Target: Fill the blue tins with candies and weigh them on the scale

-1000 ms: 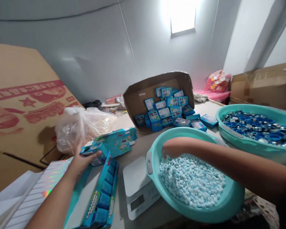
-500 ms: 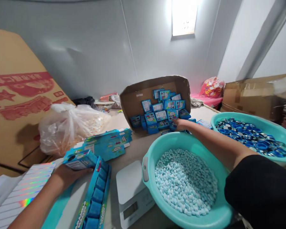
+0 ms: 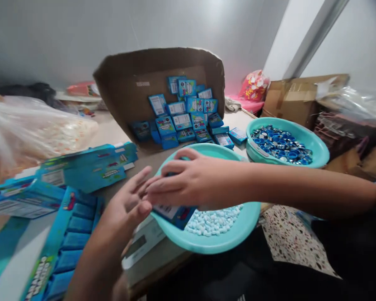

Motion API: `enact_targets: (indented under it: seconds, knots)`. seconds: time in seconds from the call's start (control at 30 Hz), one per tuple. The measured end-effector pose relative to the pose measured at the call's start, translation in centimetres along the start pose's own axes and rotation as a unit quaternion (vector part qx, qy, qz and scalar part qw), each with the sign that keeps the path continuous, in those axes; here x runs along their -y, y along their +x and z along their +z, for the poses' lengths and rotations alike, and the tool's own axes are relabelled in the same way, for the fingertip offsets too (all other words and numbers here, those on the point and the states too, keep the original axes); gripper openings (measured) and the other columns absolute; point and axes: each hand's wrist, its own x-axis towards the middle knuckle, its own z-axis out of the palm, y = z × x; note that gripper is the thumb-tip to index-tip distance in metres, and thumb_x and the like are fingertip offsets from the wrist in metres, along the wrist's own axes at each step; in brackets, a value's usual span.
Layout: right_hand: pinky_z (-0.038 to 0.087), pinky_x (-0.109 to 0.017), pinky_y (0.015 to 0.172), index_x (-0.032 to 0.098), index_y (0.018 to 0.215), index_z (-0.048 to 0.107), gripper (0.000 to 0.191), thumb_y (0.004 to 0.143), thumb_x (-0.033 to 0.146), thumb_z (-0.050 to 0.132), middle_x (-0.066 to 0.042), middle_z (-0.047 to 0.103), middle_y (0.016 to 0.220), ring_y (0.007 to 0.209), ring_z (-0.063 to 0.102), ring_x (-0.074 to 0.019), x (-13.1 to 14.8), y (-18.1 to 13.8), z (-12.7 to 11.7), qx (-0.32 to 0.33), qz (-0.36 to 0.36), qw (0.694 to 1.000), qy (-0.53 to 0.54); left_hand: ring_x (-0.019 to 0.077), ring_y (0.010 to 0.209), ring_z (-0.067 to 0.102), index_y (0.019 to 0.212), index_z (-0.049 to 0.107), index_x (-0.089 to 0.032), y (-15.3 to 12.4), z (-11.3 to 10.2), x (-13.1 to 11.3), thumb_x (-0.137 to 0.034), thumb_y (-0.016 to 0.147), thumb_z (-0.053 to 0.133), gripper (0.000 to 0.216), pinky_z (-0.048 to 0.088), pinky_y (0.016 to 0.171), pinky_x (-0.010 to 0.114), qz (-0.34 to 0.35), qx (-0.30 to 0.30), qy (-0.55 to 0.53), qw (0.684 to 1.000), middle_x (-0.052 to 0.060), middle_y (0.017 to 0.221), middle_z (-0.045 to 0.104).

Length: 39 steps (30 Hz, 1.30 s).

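My right hand (image 3: 191, 182) is closed around a small blue candy box (image 3: 175, 214), above the near left part of a turquoise basin (image 3: 207, 247). Pale blue candies (image 3: 214, 221) fill the basin's bottom. My left hand (image 3: 120, 211) is beside the box with its fingers apart; its fingertips meet those of my right hand, and whether they touch the box is hidden. At the left, a blue display tray (image 3: 42, 267) carries a row of small blue packs (image 3: 77, 240). Behind it rests a blue display box (image 3: 25, 205).
A tipped carton (image 3: 125, 75) at the back holds many small blue boxes (image 3: 181, 121). To the right stands a second basin (image 3: 319, 144) of blue and silver caps. A white scale (image 3: 136, 253) sits partly under the first basin. Flat blue cardboard (image 3: 90, 167) lies left of centre.
My right hand has come back from the carton with a small blue box. My left hand has left the display box and moved right to meet it. The view has shifted right.
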Motion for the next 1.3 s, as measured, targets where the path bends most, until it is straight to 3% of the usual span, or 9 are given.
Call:
enact_targets:
  seconds: [0.13,0.27,0.4,0.53,0.63,0.77,0.93,1.03,1.3]
  knots:
    - [0.030,-0.051,0.115,0.023,0.134,0.059,0.036,0.102,0.016,0.045,0.000,0.048,0.155,0.141,0.037,-0.0276,1.0,-0.6,2.7,-0.051,0.005,0.998,-0.032,0.0400,0.124,0.060,0.140,0.055,-0.017,2.4,3.4,1.5,-0.053,0.051,0.094,0.104,0.061,0.090,0.037,-0.014,0.073,-0.040,0.996,0.018,0.130,0.066]
    - [0.033,-0.046,0.116,0.027,0.132,0.061,0.032,0.103,0.025,0.047,-0.004,0.055,0.149,0.141,0.042,-0.0241,1.5,-3.2,4.0,-0.150,0.119,0.981,-0.018,0.0369,0.102,0.071,0.120,0.068,-0.015,3.4,3.1,2.1,-0.040,0.041,0.099,0.088,0.063,0.071,0.032,-0.021,0.002,-0.063,0.998,0.015,0.104,0.075]
    - [0.051,-0.039,0.095,0.033,0.116,0.068,0.027,0.102,0.030,0.046,-0.002,0.070,0.128,0.117,0.063,-0.0216,3.1,-4.7,7.0,-0.033,0.063,0.985,0.155,0.0248,0.079,0.072,0.097,0.069,-0.013,5.0,4.1,1.8,-0.035,0.054,0.092,0.053,0.061,0.065,0.028,-0.006,-0.149,-0.188,0.971,0.009,0.085,0.074]
    - [0.042,-0.054,0.110,0.020,0.148,0.047,0.055,0.097,0.040,0.053,-0.010,0.045,0.157,0.141,0.045,-0.0332,4.3,-4.9,12.9,0.036,0.066,0.967,0.245,0.0192,0.081,0.071,0.093,0.067,-0.014,6.6,6.2,1.5,-0.027,0.061,0.086,0.040,0.061,0.077,0.029,0.046,-0.261,-0.223,0.938,0.005,0.087,0.073]
    - [0.032,-0.058,0.117,0.020,0.153,0.040,0.061,0.096,0.036,0.054,-0.010,0.038,0.161,0.145,0.039,-0.0347,3.3,-5.0,16.0,0.070,0.030,0.966,0.246,0.0196,0.083,0.070,0.097,0.063,-0.016,6.5,6.8,2.0,-0.029,0.063,0.087,0.043,0.060,0.075,0.030,0.084,-0.254,-0.160,0.950,0.004,0.091,0.071]
    - [0.031,-0.056,0.117,0.021,0.149,0.048,0.052,0.098,0.029,0.053,-0.013,0.042,0.158,0.146,0.037,-0.0323,0.1,-5.4,16.7,0.105,0.043,0.965,0.236,0.0185,0.082,0.068,0.101,0.057,-0.019,5.8,6.2,3.2,-0.025,0.064,0.085,0.047,0.059,0.073,0.029,0.086,-0.223,-0.150,0.959,0.001,0.088,0.069]
    - [0.030,-0.056,0.117,0.021,0.132,0.065,0.041,0.092,0.031,0.061,-0.016,0.054,0.148,0.140,0.044,-0.0345,-4.8,-5.7,15.8,0.063,0.212,0.923,0.314,0.0182,0.090,0.069,0.123,0.059,-0.021,5.8,5.6,3.8,-0.017,0.064,0.081,0.064,0.056,0.081,0.027,0.086,-0.214,-0.139,0.963,0.004,0.103,0.071]
    - [0.034,-0.052,0.115,0.014,0.135,0.060,0.045,0.100,0.037,0.045,-0.020,0.055,0.144,0.134,0.050,-0.0318,-6.3,-5.8,16.1,0.014,0.302,0.894,0.329,0.0208,0.095,0.070,0.120,0.065,-0.019,6.0,5.6,3.8,-0.014,0.064,0.078,0.058,0.056,0.085,0.029,0.092,-0.205,-0.108,0.968,0.006,0.105,0.072]
    - [0.034,-0.047,0.117,0.023,0.124,0.069,0.043,0.099,0.048,0.043,-0.010,0.062,0.140,0.133,0.052,-0.0318,-0.8,-3.5,18.5,-0.040,0.399,0.796,0.453,0.0244,0.105,0.067,0.123,0.065,-0.021,6.1,5.8,4.1,-0.022,0.072,0.077,0.053,0.054,0.096,0.037,0.141,-0.207,0.039,0.967,0.009,0.117,0.066]
